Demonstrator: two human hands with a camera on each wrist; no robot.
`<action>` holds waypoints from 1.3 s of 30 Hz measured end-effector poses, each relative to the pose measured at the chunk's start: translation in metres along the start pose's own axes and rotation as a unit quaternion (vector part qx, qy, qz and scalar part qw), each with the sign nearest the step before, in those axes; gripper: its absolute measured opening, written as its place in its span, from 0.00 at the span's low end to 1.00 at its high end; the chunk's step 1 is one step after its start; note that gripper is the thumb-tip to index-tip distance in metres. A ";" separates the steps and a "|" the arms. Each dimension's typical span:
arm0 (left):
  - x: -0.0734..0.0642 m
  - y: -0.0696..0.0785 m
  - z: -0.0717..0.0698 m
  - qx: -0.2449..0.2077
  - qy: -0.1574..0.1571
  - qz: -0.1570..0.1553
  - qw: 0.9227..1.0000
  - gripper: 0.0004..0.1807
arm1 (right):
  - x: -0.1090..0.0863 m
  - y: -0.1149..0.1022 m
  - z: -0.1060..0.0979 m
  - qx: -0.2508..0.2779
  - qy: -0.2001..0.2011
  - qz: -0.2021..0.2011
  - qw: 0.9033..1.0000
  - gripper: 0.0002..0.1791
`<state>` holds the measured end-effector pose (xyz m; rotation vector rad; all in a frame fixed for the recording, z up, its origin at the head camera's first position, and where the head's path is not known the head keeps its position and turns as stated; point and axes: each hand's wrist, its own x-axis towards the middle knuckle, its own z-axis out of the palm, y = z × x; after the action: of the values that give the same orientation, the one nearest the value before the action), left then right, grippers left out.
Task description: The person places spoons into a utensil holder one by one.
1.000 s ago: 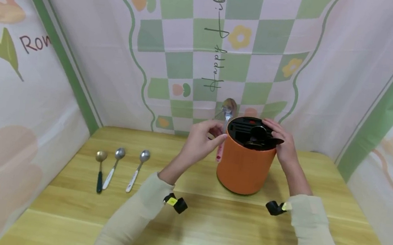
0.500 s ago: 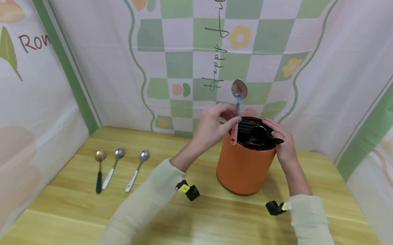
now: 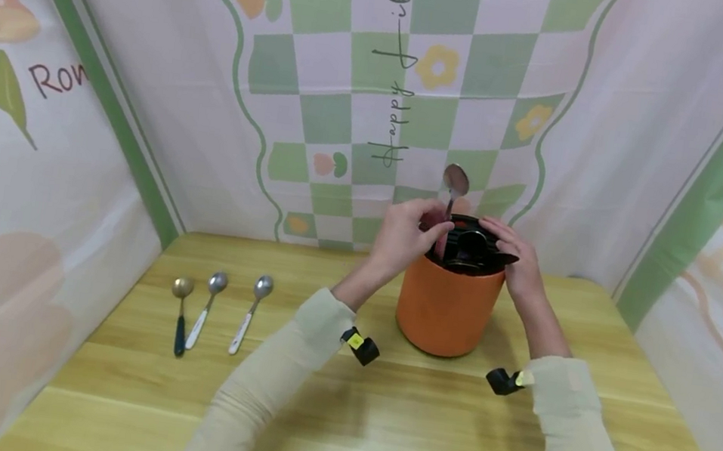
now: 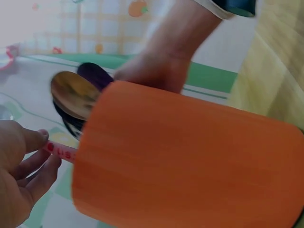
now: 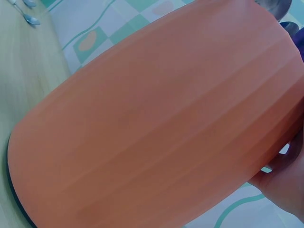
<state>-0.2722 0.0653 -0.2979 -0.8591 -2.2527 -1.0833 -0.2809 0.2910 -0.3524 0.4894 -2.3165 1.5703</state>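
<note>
My left hand (image 3: 403, 237) pinches a spoon between thumb and fingers, over the left side of an orange utensil holder (image 3: 448, 309). The spoon's metal bowl (image 3: 456, 180) points up. Its pink printed handle (image 4: 61, 151) reaches down past the holder's rim, and the lower end is hidden inside. My right hand (image 3: 522, 266) rests against the holder's right side, fingers laid along the upper rim. Inside the holder is a black slotted insert holding dark utensils (image 3: 473, 242); a brownish spoon bowl (image 4: 73, 95) shows above the rim in the left wrist view.
On the left of the wooden table (image 3: 401, 444) lie a dark-handled spoon (image 3: 180, 335) and two white-handled spoons, one beside it (image 3: 197, 329) and one farther right (image 3: 241, 332). A patterned cloth (image 3: 325, 84) hangs close behind the holder.
My left hand has lifted the pink-handled spoon from beside the holder, moved it right over the opening, then lowered its handle inside. My right hand has stayed on the holder.
</note>
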 end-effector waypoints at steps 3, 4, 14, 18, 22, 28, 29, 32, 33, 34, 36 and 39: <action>-0.003 -0.005 0.005 0.027 -0.017 -0.012 0.999 0.10 | 0.000 0.002 0.001 0.003 0.000 -0.004 1.000 0.23; -0.004 -0.007 0.007 0.036 -0.021 -0.015 0.999 0.11 | 0.000 0.002 0.002 0.003 -0.001 -0.004 1.000 0.23; -0.008 -0.011 0.010 0.075 -0.042 -0.026 0.996 0.08 | 0.002 0.001 0.004 -0.007 0.005 -0.020 1.000 0.23; -0.009 -0.012 0.008 0.033 -0.026 -0.033 0.999 0.11 | 0.002 0.000 0.005 -0.003 0.004 -0.022 1.000 0.23; -0.014 -0.014 0.001 0.003 -0.010 -0.028 1.000 0.12 | 0.001 -0.001 0.004 0.006 -0.002 -0.014 1.000 0.23; -0.025 -0.020 -0.014 -0.025 -0.005 -0.029 0.999 0.10 | 0.001 -0.003 0.003 0.007 -0.010 0.000 1.000 0.24; -0.027 -0.022 -0.017 -0.028 -0.006 -0.034 0.999 0.09 | 0.002 -0.003 0.002 0.006 -0.009 0.000 1.000 0.24; -0.036 -0.026 -0.024 -0.026 -0.008 -0.047 0.999 0.09 | 0.002 -0.003 0.002 0.002 -0.007 0.000 1.000 0.24; -0.039 -0.027 -0.026 -0.027 -0.011 -0.052 0.998 0.09 | 0.002 -0.003 0.002 0.002 -0.006 -0.001 1.000 0.24; -0.043 -0.029 -0.029 -0.027 -0.015 -0.058 0.998 0.09 | 0.002 -0.003 0.002 0.000 -0.004 -0.003 1.000 0.24; -0.051 -0.032 -0.033 -0.028 -0.023 -0.071 0.997 0.09 | 0.002 -0.002 0.001 -0.002 -0.003 -0.004 1.000 0.23; -0.063 -0.038 -0.041 -0.032 -0.038 -0.090 0.995 0.10 | 0.002 -0.001 0.001 -0.001 -0.001 0.000 1.000 0.24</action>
<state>-0.2499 -0.0066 -0.3352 -0.7451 -2.4073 -1.2270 -0.2827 0.2899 -0.3512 0.4903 -2.3197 1.5674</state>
